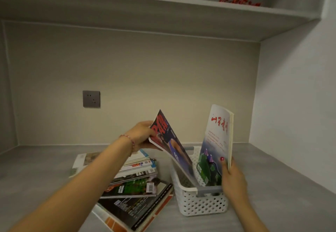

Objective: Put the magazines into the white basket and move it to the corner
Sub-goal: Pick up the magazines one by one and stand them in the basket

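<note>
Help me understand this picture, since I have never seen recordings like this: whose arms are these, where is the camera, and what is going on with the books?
There is no machine here. A person wears a wide-angle camera on the head, so you look forward and down along their own bare arms.

The left hand grips a dark magazine with red lettering, tilted with its lower end going into the white basket. The right hand holds a white magazine standing nearly upright in the same basket.

The basket, perforated with a grey handle, sits on a grey desk. Left of it lies a loose pile of magazines not yet put in. On the back wall is a power socket, and shelves hang above.
</note>
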